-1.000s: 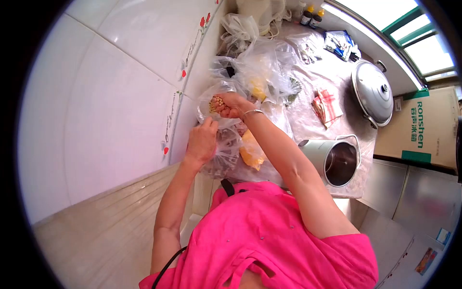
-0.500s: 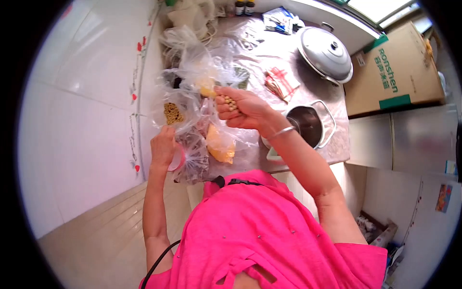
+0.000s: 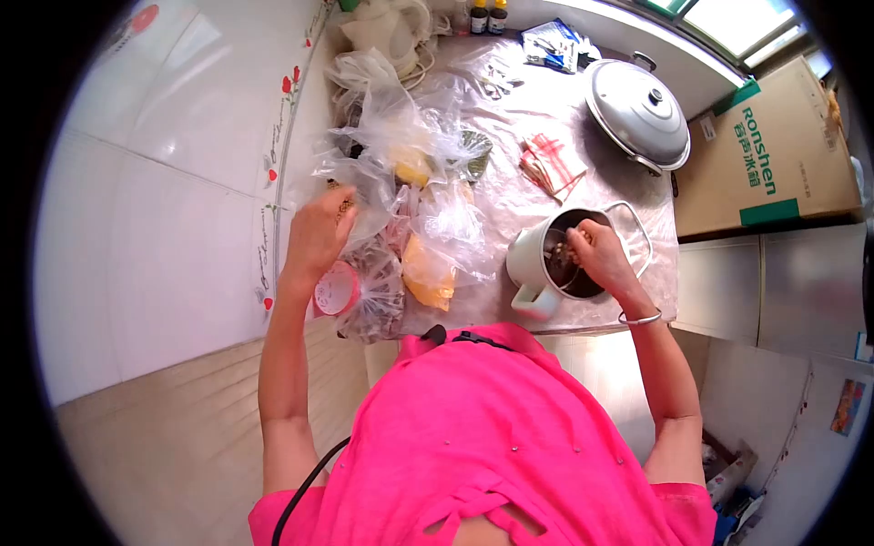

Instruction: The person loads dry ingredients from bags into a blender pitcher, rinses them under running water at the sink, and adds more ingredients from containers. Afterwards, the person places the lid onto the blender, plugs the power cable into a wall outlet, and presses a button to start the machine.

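My right hand [image 3: 601, 259] is over the mouth of a pale pot [image 3: 526, 259] with a dark inside. Its fingers are curled round soybeans [image 3: 562, 249], some showing below the fingertips. On the left, my left hand [image 3: 317, 232] is closed at the edge of a clear plastic bag [image 3: 371, 196] of soybeans; the hand hides most of the beans. A pink-rimmed bowl [image 3: 337, 288] sits just below that hand. Beside it are more clear bags, one with dark contents [image 3: 375, 296] and one with yellow grain [image 3: 428, 273].
A large lidded metal pan [image 3: 637, 114] stands at the back right, by a cardboard box [image 3: 774, 150]. A red-checked cloth [image 3: 553, 166] lies mid-table. At the back are a cream kettle [image 3: 387, 36], small dark bottles [image 3: 487, 18] and a blue-white packet [image 3: 551, 45].
My right hand, with soybeans in it, has moved from above the bags rightward to the pot. My left hand has shifted up and over the soybean bag.
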### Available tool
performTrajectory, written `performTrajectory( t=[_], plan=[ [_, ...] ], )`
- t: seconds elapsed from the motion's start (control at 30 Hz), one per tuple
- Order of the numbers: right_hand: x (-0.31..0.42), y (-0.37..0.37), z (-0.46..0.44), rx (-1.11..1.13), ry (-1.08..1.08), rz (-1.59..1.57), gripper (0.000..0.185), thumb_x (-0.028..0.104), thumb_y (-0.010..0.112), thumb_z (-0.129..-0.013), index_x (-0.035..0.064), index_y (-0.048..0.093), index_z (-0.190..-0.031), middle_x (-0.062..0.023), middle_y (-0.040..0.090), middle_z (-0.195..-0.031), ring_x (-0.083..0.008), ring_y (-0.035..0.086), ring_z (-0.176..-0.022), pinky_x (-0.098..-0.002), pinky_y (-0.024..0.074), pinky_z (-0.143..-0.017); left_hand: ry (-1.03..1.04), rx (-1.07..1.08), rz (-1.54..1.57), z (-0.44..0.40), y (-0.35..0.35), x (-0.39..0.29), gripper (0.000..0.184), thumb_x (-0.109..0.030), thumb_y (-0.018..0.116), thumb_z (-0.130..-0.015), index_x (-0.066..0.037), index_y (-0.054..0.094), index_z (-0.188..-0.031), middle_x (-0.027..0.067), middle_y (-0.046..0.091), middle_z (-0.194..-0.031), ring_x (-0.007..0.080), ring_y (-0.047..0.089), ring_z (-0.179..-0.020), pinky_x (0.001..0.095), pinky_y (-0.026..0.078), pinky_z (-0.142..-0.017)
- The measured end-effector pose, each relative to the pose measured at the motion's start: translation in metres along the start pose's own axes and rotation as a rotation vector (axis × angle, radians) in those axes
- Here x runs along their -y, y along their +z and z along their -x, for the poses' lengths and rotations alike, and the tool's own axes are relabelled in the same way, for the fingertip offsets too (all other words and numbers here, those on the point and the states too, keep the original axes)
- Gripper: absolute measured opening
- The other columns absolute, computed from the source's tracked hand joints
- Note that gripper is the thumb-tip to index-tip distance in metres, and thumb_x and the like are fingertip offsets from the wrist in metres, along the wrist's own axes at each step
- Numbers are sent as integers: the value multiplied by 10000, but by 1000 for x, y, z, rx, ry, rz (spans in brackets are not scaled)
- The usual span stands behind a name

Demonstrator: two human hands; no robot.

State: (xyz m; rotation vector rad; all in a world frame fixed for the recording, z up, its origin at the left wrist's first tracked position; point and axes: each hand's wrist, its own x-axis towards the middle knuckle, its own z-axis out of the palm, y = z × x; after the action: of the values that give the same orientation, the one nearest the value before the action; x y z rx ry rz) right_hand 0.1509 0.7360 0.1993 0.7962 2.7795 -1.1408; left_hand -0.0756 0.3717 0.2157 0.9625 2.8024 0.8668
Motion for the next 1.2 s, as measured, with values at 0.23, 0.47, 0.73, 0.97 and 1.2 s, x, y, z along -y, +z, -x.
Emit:
performTrajectory(
  t=[0.23, 0.47, 0.73, 0.97, 1.2],
  plan=[
    [31, -11, 11, 85, -350, 389, 296, 256, 636, -842, -28, 636, -925, -241, 656, -845, -413, 638, -773, -469, 511, -694, 44, -34, -186, -88, 34, 29, 245, -153, 649, -829, -71, 653, -1060, 129, 629, -1020, 300, 605, -968, 377, 486, -838],
    [121, -50, -18, 237, -362, 481, 286, 229, 587, -863, -7, 614, -703, -217, 589, -673, -401, 593, -680, -477, 462, -657, 41, -400, -459, -131, 57, 87, 504, -179, 699, -772, -84, 529, -1237, 179, 493, -1274, 357, 481, -1171, 454, 438, -942],
    [216, 98, -154, 382, -885, 318, 172, 109, 525, -804, -21, 604, -723, -231, 610, -743, -414, 601, -731, -480, 474, -671, -334, -204, -92, -146, 71, 131, 173, -236, 547, -893, -132, 647, -989, 168, 671, -874, 393, 636, -854, 482, 503, -720],
    [226, 275, -264, 344, -890, 301, 142, 61, 573, -720, -25, 663, -789, -229, 661, -820, -393, 648, -808, -469, 504, -704, -303, -290, 191, -148, 60, 130, 177, -215, 618, -849, -129, 695, -983, 162, 684, -864, 352, 653, -831, 429, 506, -712],
    [138, 417, -343, 203, -843, 64, 183, 87, 586, -772, 31, 665, -927, -189, 672, -943, -367, 634, -910, -456, 481, -786, -282, -257, 367, -144, 67, 121, 226, -133, 610, -800, -80, 698, -1002, 164, 688, -846, 326, 669, -798, 385, 509, -711]
  ],
)
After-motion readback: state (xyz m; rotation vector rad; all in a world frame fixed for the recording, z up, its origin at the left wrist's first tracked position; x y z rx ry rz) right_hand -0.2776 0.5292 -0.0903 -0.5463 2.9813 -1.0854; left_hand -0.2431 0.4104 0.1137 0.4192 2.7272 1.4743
